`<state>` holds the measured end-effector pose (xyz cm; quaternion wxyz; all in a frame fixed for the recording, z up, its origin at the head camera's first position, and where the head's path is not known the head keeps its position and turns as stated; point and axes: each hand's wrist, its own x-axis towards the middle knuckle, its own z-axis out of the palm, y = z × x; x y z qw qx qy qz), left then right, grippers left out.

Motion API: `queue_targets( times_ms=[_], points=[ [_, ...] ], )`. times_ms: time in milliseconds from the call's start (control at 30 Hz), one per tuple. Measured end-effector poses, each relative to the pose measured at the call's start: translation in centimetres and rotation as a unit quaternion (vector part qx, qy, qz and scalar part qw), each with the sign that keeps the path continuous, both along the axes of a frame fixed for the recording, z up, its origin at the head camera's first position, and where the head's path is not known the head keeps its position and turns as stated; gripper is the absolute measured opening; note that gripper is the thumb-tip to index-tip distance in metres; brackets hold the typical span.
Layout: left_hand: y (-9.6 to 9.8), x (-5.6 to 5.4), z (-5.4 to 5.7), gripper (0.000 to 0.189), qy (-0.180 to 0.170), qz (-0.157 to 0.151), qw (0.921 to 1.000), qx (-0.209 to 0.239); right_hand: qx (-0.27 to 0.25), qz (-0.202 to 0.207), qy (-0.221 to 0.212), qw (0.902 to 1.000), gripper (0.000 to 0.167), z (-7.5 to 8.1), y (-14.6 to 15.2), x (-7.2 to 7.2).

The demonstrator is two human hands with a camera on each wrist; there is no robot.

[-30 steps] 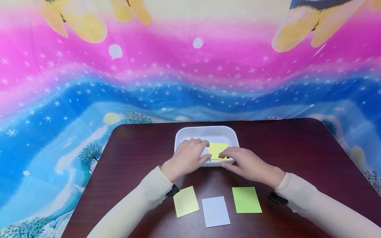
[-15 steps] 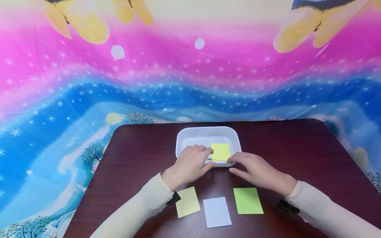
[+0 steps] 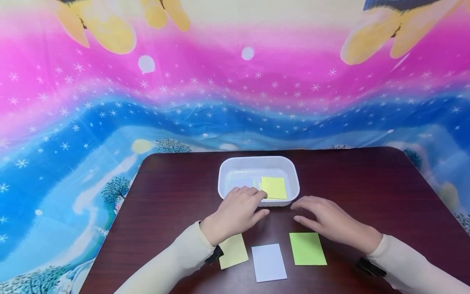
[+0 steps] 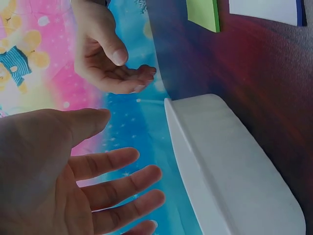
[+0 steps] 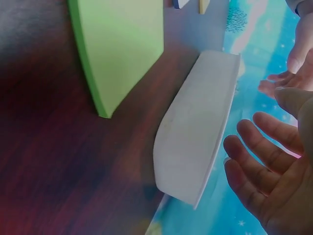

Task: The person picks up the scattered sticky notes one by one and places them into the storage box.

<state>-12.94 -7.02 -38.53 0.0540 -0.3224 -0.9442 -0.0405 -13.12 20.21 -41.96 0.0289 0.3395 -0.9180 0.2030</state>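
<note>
A white plastic tub [image 3: 235, 165] stands toward the back of the table, a yellow sticky note pad [image 3: 274, 188] lying inside at its right. Over the tub's front left rim is my left hand [image 3: 236, 212], palm down with nothing in its grasp. My right hand [image 3: 330, 218] hovers off the tub's front right corner, fingers loosely bent and holding nothing. Both palms show bare in the wrist views, where the left fingers [image 4: 122, 193] spread out and the right fingers [image 5: 259, 156] bend slightly beside the tub's outer wall [image 5: 195, 127].
Three square pads lie in front of the tub: pale yellow [image 3: 235, 253] partly under the left wrist, white [image 3: 269, 262] in the middle, and green [image 3: 307, 249] at right. A patterned cloth [image 3: 205, 81] hangs behind the dark wooden table [image 3: 176, 179].
My right hand has drawn out of the tub, back and to the right. My left hand has pulled back slightly toward me. The yellow pad stays in the tub.
</note>
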Motion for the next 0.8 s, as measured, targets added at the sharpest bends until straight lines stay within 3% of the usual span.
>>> queue_targets(
  times_ms=[267, 800],
  points=[
    [0.5, 0.7, -0.4, 0.037, -0.014, -0.009, 0.9999, -0.005, 0.002, 0.001, 0.009, 1.0, 0.021, -0.7, 0.7, 0.7],
    [1.0, 1.8, -1.7, 0.032, -0.028, -0.043, 0.9987, 0.01, -0.006, 0.018, -0.015, 0.9997, 0.017, -3.2, 1.7, 1.7]
  ],
)
